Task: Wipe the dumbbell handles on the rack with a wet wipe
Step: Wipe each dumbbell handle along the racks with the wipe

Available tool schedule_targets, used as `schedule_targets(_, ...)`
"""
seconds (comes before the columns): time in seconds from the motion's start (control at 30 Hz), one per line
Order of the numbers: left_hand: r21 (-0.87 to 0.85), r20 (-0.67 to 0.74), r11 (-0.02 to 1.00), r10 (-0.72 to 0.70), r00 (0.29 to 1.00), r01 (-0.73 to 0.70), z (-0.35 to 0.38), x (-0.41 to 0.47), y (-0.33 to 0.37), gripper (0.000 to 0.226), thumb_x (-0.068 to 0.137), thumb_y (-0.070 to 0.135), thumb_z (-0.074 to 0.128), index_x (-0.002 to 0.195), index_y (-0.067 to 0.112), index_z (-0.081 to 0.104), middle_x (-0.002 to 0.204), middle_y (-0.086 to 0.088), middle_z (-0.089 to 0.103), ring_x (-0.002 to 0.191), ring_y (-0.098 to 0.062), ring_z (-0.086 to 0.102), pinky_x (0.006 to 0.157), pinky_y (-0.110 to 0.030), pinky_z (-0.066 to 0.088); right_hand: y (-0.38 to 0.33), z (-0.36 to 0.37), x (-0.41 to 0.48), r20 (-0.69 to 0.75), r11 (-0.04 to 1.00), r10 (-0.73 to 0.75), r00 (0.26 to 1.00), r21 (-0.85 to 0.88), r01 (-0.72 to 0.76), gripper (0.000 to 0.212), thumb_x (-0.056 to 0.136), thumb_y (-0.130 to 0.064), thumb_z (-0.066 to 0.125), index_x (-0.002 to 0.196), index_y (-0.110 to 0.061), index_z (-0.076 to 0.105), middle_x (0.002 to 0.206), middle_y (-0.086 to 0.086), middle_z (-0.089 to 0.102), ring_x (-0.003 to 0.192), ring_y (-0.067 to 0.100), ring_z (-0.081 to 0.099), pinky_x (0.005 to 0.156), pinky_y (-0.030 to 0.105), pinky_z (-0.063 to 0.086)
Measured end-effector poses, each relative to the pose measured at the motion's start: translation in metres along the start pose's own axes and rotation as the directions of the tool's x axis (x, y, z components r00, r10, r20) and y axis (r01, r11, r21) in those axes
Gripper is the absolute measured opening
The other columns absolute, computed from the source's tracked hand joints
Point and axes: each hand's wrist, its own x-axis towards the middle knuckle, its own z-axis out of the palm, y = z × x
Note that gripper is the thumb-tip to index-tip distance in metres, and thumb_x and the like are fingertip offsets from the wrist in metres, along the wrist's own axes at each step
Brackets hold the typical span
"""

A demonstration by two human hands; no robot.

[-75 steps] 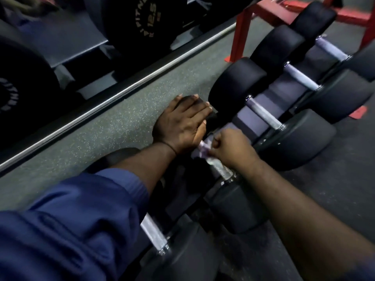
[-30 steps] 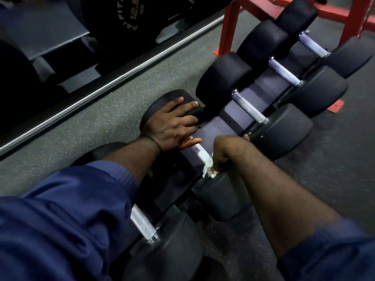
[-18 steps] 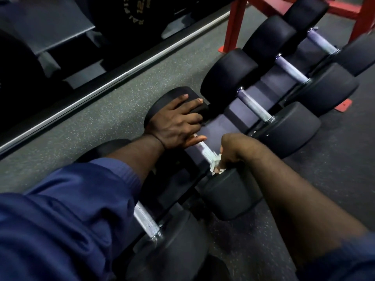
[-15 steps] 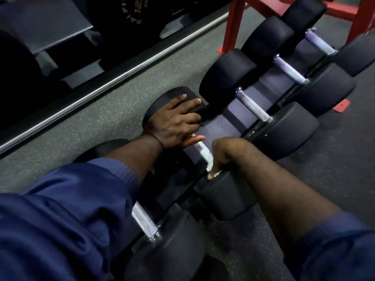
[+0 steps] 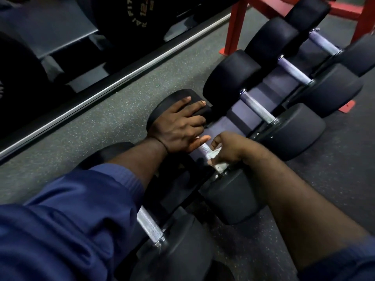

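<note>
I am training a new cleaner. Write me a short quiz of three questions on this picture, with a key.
1. True or false: the left hand rests on a dumbbell's black end.
2. What does the right hand hold against the handle? A) a sponge B) a white wipe C) a brush
3. Fill in: the frame at the far end is painted ___.
Key: 1 true; 2 B; 3 red.

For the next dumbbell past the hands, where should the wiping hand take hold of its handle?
Probably the knurled middle of that handle, from above. It lies across the rack tray, and black heads block both ends, leaving only the top open.
</note>
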Motion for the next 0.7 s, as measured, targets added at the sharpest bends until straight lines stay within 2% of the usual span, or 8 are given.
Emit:
schedule_targets(0.1, -0.013, -0.036, 1.000, -0.009, 0.999, 0.009, -0.002, 0.000, 0.002, 0.046, 0.109, 0.050, 0.044, 0.098, 0.023, 0.080, 0.114, 0.007, 0.074, 0.145, -0.024, 0.049, 0.123, -0.048, 0.031, -0.005, 0.000, 0.018, 0.125, 0.905, 0.003, 0.992, 0.422, -0.055, 0.013, 0.087, -0.003, 0.071, 0.100, -0.004, 0.069, 0.079, 0.009, 0.064, 0.074, 0.023, 0.056, 0.068, 0.036, 0.045)
schedule_targets(0.17, -0.023, -0.032, 1.000, -0.014, 0.999, 0.014, -0.003, -0.001, 0.000, 0.045, 0.110, 0.048, 0.042, 0.104, 0.024, 0.079, 0.117, 0.007, 0.074, 0.145, -0.024, 0.049, 0.123, -0.049, 0.032, -0.009, 0.006, 0.032, 0.137, 0.729, -0.015, 0.990, 0.679, -0.083, 0.027, 0.082, 0.018, 0.050, 0.094, 0.000, 0.066, 0.078, 0.019, 0.062, 0.068, 0.025, 0.057, 0.062, 0.036, 0.044)
schedule_targets(0.37, -0.047, -0.010, 0.999, -0.007, 1.000, 0.007, -0.005, -0.001, 0.000, 0.042, 0.111, 0.044, 0.040, 0.111, 0.024, 0.077, 0.120, 0.006, 0.072, 0.146, -0.026, 0.048, 0.123, -0.050, 0.031, -0.016, 0.011, 0.038, 0.084, 0.230, 0.100, 0.991, 0.968, -0.105, 0.036, 0.081, 0.022, 0.036, 0.070, -0.008, 0.053, 0.070, 0.013, 0.043, 0.057, 0.019, 0.043, 0.057, 0.031, 0.030)
schedule_targets(0.43, -0.044, -0.010, 0.999, -0.009, 1.000, 0.009, -0.006, -0.001, 0.001, 0.041, 0.110, 0.044, 0.041, 0.111, 0.024, 0.077, 0.119, 0.006, 0.072, 0.147, -0.025, 0.048, 0.123, -0.050, 0.031, -0.020, 0.011, 0.033, 0.049, 0.288, 0.075, 0.996, 0.955, -0.068, 0.034, 0.082, 0.020, 0.039, 0.071, -0.008, 0.056, 0.069, 0.013, 0.046, 0.058, 0.019, 0.047, 0.058, 0.031, 0.035)
schedule_targets(0.5, -0.039, -0.012, 0.999, -0.015, 1.000, 0.014, -0.006, -0.001, 0.001, 0.041, 0.111, 0.043, 0.042, 0.110, 0.023, 0.078, 0.119, 0.007, 0.073, 0.146, -0.025, 0.048, 0.123, -0.049, 0.031, -0.018, 0.008, 0.020, -0.039, 0.653, -0.059, 0.997, 0.754, 0.068, 0.031, 0.087, 0.015, 0.042, 0.075, -0.008, 0.058, 0.068, 0.010, 0.054, 0.062, 0.019, 0.055, 0.056, 0.029, 0.043)
schedule_targets(0.57, -0.028, -0.007, 1.000, -0.013, 1.000, 0.013, -0.005, 0.000, 0.002, 0.043, 0.111, 0.044, 0.040, 0.109, 0.022, 0.078, 0.120, 0.006, 0.073, 0.147, -0.026, 0.048, 0.123, -0.049, 0.031, -0.014, -0.005, 0.003, 0.019, 0.954, -0.189, 0.982, 0.242, 0.179, 0.024, 0.087, 0.009, 0.045, 0.083, -0.007, 0.062, 0.076, 0.007, 0.061, 0.071, 0.021, 0.058, 0.058, 0.022, 0.045)
schedule_targets(0.63, -0.019, -0.004, 1.000, -0.008, 1.000, 0.008, -0.005, 0.000, 0.001, 0.044, 0.111, 0.043, 0.039, 0.109, 0.022, 0.078, 0.121, 0.006, 0.073, 0.147, -0.025, 0.047, 0.123, -0.049, 0.031, -0.006, -0.010, -0.010, 0.092, 0.957, -0.195, 0.976, -0.199, 0.210, 0.029, 0.086, 0.001, 0.048, 0.107, -0.004, 0.068, 0.102, 0.012, 0.071, 0.094, 0.030, 0.065, 0.081, 0.030, 0.052)
schedule_targets(0.7, -0.011, -0.014, 1.000, -0.007, 1.000, 0.007, -0.005, 0.000, 0.001, 0.043, 0.111, 0.043, 0.040, 0.108, 0.023, 0.078, 0.120, 0.006, 0.073, 0.146, -0.025, 0.048, 0.123, -0.049, 0.031, -0.007, -0.018, -0.027, 0.109, 0.909, -0.223, 0.969, -0.336, 0.247, 0.037, 0.085, -0.004, 0.053, 0.116, -0.012, 0.072, 0.116, 0.010, 0.072, 0.110, 0.030, 0.064, 0.095, 0.036, 0.052)
